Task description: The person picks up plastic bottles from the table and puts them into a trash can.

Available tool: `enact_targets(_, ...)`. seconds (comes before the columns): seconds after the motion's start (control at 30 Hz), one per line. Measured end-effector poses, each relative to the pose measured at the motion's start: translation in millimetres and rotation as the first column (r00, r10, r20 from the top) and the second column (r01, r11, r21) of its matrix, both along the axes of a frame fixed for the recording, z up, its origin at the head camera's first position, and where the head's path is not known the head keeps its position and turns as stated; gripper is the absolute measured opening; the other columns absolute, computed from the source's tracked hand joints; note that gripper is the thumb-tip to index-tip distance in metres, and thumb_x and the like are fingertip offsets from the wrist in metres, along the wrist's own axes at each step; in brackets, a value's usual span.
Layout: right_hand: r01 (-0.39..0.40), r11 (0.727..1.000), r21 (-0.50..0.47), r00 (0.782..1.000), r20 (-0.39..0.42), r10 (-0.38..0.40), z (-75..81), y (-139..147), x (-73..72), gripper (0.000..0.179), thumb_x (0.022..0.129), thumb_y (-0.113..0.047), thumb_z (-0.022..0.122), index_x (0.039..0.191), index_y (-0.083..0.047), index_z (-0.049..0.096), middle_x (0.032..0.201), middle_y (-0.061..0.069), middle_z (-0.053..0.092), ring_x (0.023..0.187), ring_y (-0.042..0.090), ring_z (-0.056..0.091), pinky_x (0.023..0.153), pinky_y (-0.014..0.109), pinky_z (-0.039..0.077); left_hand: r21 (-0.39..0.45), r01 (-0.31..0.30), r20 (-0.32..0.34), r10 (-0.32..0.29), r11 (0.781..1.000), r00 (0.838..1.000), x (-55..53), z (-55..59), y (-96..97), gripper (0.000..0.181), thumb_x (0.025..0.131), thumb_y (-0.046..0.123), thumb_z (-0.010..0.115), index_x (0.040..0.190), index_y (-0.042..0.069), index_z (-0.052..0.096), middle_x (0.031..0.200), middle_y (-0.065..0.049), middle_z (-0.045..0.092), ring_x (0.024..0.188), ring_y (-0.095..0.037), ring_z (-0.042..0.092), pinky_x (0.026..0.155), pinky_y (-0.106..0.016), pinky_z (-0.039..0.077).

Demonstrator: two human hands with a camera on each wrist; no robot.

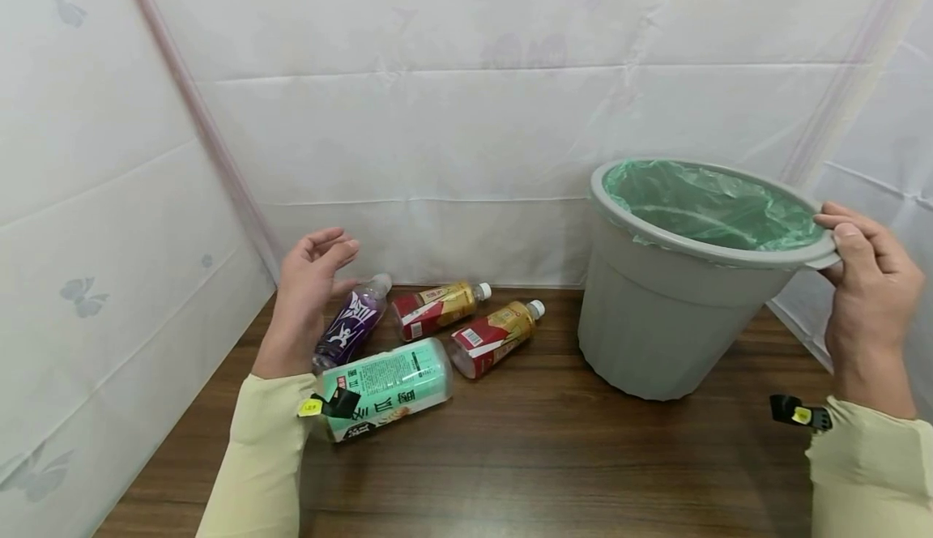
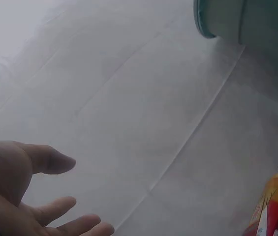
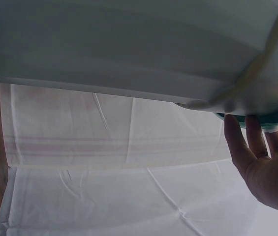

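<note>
Bin of grey ribbed plastic (image 1: 656, 319) is at the right of the dark brown wood-grain table (image 1: 510, 457), w/ its mouth up and rim sloping down toward the R hand (image 1: 871, 279); can't tell if that's real tilt or just the wide lens. R hand pinches the rim edge, thumb over the top, fingers round the far side and close together w/ thin gaps; tips partly hidden in the R wrist view. Prob held there bc a light, tall, narrow-based tub could tip or slide if knocked. Thin green plastic liner (image 1: 722, 206) lines the inside, a bit of it poking out over the rim, prob tucked that way so it won't slump. L hand (image 1: 309, 279) is by the purple-labelled clear plastic bottle (image 1: 353, 323), nr its cap end; L wrist view shows thumb well apart from fingers, fingers loosely bent & slightly spread, nothing between them. Contact w/ bottle: can't tell. All 4 bottles lie on their sides left of the bin, so no balance to keep, tho round ones could roll: purple one slanting, rear red-and-gold-labelled plastic bottle (image 1: 440, 309) and front red-and-gold-labelled plastic bottle (image 1: 496, 337) w/ white caps toward the bin, and big mint-green-labelled clear plastic bottle (image 1: 389, 388) nearest the person, one end partly behind the L wrist's black strap (image 1: 342, 403)
</note>
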State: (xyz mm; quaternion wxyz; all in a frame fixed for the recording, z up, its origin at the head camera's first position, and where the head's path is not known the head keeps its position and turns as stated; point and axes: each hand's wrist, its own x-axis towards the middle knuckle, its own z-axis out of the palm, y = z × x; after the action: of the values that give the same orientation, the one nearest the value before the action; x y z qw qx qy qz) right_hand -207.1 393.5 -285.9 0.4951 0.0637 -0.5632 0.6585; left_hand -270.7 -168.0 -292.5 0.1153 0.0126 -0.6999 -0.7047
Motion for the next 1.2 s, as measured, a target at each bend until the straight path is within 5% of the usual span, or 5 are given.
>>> enact_targets(0.3, 0.010, 1.000, 0.003, 1.000, 0.013, -0.010, -0.8, 2.2, -1.7, 0.025, 0.104, -0.008, 0.068, 0.120, 0.012, 0.073, 0.134, 0.013, 0.066, 0.119, 0.020, 0.063, 0.082, 0.012, 0.055, -0.139, -0.081, 0.061, 0.091, 0.987, 0.994, -11.3, -12.3, -16.7, 0.058, 0.104, 0.020, 0.065, 0.157, 0.007, 0.046, 0.156, -0.015, 0.048, 0.129, -0.025, 0.053, 0.098, -0.034, 0.054)
enact_targets(0.47, 0.018, 1.000, 0.003, 1.000, 0.025, -0.018, -1.0, 1.9, -0.8, 0.026, 0.104, -0.008, 0.068, 0.120, 0.011, 0.074, 0.134, 0.012, 0.066, 0.117, 0.018, 0.064, 0.081, 0.011, 0.055, -0.201, -0.048, 0.101, 0.069, 0.978, 0.992, -21.0, -24.5, -23.6, 0.062, 0.104, 0.021, 0.067, 0.159, 0.004, 0.043, 0.159, -0.018, 0.046, 0.134, -0.033, 0.052, 0.094, -0.030, 0.053)
enact_targets(0.7, 0.005, 1.000, -0.006, 1.000, 0.013, -0.005, -0.5, 0.8, -0.7, 0.027, 0.103, -0.009, 0.069, 0.120, 0.013, 0.073, 0.134, 0.013, 0.067, 0.120, 0.020, 0.063, 0.081, 0.012, 0.056, -0.248, 0.002, 0.151, 0.036, 0.969, 0.988, -29.1, -38.3, -30.1, 0.068, 0.104, 0.023, 0.067, 0.161, 0.001, 0.038, 0.162, -0.023, 0.041, 0.144, -0.040, 0.043, 0.116, -0.052, 0.041)
enact_targets(0.93, -0.001, 1.000, -0.022, 1.000, 0.013, 0.001, -0.3, 1.8, -1.7, 0.025, 0.103, -0.007, 0.069, 0.119, 0.012, 0.073, 0.133, 0.012, 0.067, 0.116, 0.019, 0.065, 0.080, 0.012, 0.055, -0.310, 0.054, 0.206, 0.011, 0.949, 0.979, -33.9, -46.9, -34.5, 0.072, 0.103, 0.027, 0.066, 0.162, -0.001, 0.035, 0.163, -0.027, 0.040, 0.151, -0.043, 0.034, 0.123, -0.058, 0.028)
enact_targets(1.2, -0.027, 0.998, -0.052, 1.000, -0.015, 0.026, 0.1, 2.1, -2.8, 0.024, 0.102, -0.005, 0.069, 0.117, 0.014, 0.073, 0.131, 0.014, 0.068, 0.113, 0.019, 0.066, 0.078, 0.013, 0.056, -0.319, 0.085, 0.292, 0.013, 0.944, 0.956, -37.9, -55.7, -38.7, 0.080, 0.102, 0.029, 0.068, 0.165, -0.001, 0.028, 0.161, -0.029, 0.038, 0.139, -0.040, 0.046, 0.114, -0.050, 0.044)
